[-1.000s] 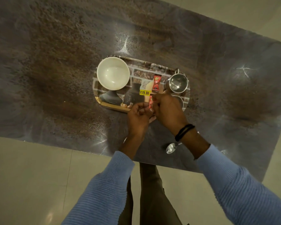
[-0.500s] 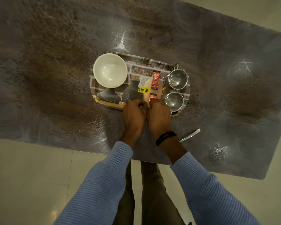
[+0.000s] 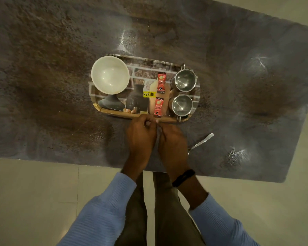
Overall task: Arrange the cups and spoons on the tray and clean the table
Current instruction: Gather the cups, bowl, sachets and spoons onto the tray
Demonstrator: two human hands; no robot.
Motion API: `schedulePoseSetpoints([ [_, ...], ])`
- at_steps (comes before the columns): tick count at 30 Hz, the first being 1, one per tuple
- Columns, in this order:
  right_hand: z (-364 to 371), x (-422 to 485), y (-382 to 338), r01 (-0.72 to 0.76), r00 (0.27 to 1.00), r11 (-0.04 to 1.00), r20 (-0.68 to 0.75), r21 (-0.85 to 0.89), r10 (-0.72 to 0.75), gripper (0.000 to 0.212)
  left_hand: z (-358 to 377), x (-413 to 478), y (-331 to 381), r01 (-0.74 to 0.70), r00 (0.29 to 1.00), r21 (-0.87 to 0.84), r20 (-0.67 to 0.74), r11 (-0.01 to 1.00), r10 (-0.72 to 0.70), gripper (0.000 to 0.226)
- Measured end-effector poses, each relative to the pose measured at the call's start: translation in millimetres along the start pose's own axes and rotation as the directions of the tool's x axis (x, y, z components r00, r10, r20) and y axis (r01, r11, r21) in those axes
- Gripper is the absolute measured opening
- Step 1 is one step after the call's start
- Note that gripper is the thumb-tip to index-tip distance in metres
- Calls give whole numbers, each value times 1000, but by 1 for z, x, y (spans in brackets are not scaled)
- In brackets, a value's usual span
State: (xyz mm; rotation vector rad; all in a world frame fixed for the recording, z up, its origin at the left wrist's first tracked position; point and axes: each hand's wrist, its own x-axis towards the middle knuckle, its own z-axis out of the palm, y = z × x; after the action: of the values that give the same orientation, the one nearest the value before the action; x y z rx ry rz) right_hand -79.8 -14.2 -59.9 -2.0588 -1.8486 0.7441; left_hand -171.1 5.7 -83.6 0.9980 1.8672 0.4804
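A printed oval tray [image 3: 167, 65] lies on the table. On it are a white bowl [image 3: 110, 75] at the left, two steel cups [image 3: 185, 80] [image 3: 182, 105] at the right, and two red sachets [image 3: 161, 82] [image 3: 158, 106] between them. My left hand [image 3: 140, 134] and my right hand [image 3: 173, 141] sit side by side just in front of the tray's near rim, fingers curled inward. Whether they hold anything is hidden. A steel spoon [image 3: 202, 142] lies on the table right of my right hand, its bowl tucked behind my wrist.
The dark mottled table [image 3: 43, 86] has dusty smears and specks, notably at the back middle [image 3: 124, 41] and the near right [image 3: 236, 155]. Its near edge runs just below my wrists, with pale floor tiles [image 3: 34, 201] beyond.
Both hands have drawn back from the tray towards me. The lower red sachet and the nearer steel cup, earlier covered by my fingers, now lie in plain sight.
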Motion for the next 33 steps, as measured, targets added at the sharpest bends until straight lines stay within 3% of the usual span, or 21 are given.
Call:
schedulePoseSetpoints([
  [3, -21, -22, 38, -97, 991, 993, 85, -70, 102, 19, 12, -32, 0, 54, 990, 117, 122, 992, -68, 24],
  [10, -31, -43, 163, -23, 976, 964, 205, -266, 79, 36, 51, -73, -14, 99, 969, 186, 204, 978, -137, 24],
  [15, -35, -32, 175, 130, 963, 936, 265, -327, -41, 28, 77, -78, -10, 188, 928, 185, 287, 965, -236, 24],
  [18, -38, -28, 175, 185, 959, 919, 269, -348, -92, 14, 89, -78, -15, 210, 930, 185, 265, 960, -255, 19],
  [22, -37, -30, 186, 190, 950, 929, 299, -319, -92, 14, 87, -75, -9, 211, 941, 144, 237, 967, -241, 13],
  [26, -51, -43, 157, -4, 976, 997, 218, -81, 22, 9, 56, -67, 6, 218, 963, -4, 163, 976, -215, 14],
  [28, -54, -42, 124, -183, 946, 979, 287, 88, 151, 4, 34, -56, 14, 215, 971, -109, 130, 971, -201, 17],
  [30, -48, -36, 86, -395, 869, 879, 418, 265, 265, 6, 11, -44, 20, 199, 978, -165, 98, 966, -184, 21],
  [33, -25, -16, 35, -559, 815, 683, 465, 471, 347, 12, -20, -26, 23, 134, 991, -222, 25, 966, -132, 12],
])
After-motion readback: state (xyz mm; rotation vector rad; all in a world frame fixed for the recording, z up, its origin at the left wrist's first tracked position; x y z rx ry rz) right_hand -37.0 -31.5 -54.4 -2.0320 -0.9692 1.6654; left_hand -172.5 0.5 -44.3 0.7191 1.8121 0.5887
